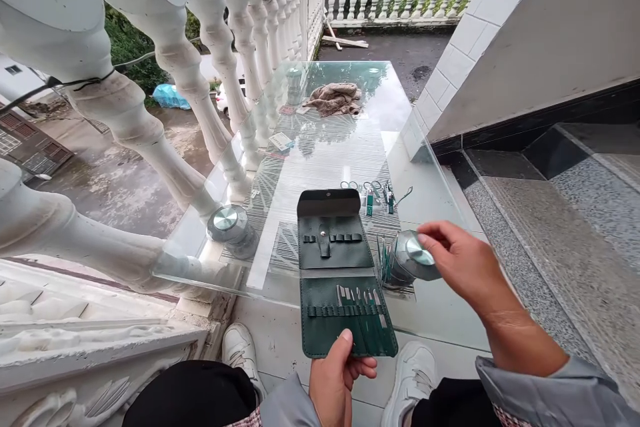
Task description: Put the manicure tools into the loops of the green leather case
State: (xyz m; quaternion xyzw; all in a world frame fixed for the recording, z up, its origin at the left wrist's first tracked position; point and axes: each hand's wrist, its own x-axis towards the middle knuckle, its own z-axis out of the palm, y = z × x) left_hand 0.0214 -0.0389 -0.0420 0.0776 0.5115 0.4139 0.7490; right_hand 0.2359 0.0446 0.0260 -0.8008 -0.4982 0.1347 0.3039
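My left hand (pixel 337 377) grips the bottom edge of an unfolded dark green case (pixel 325 337), thumb on top. Several slim metal tools (pixel 357 297) sit in the loops of its lower panel; the loops of the upper panel hold nothing. My right hand (pixel 450 257) is raised over the right round metal table fitting (pixel 419 250), its thumb and forefinger pinched together; whatever they hold, if anything, is too small to name. More slim green tools (pixel 385 260) lie on the glass just right of the case. Beyond them are green nail clippers (pixel 369 201) and scissors (pixel 350 185).
The glass table (pixel 345 153) carries a crumpled brown cloth (pixel 335 99) and a small card packet (pixel 281 141). Another round fitting (pixel 225 219) is at its near left. A white balustrade (pixel 180 60) runs along the left; stone steps (pixel 565 213) are on the right.
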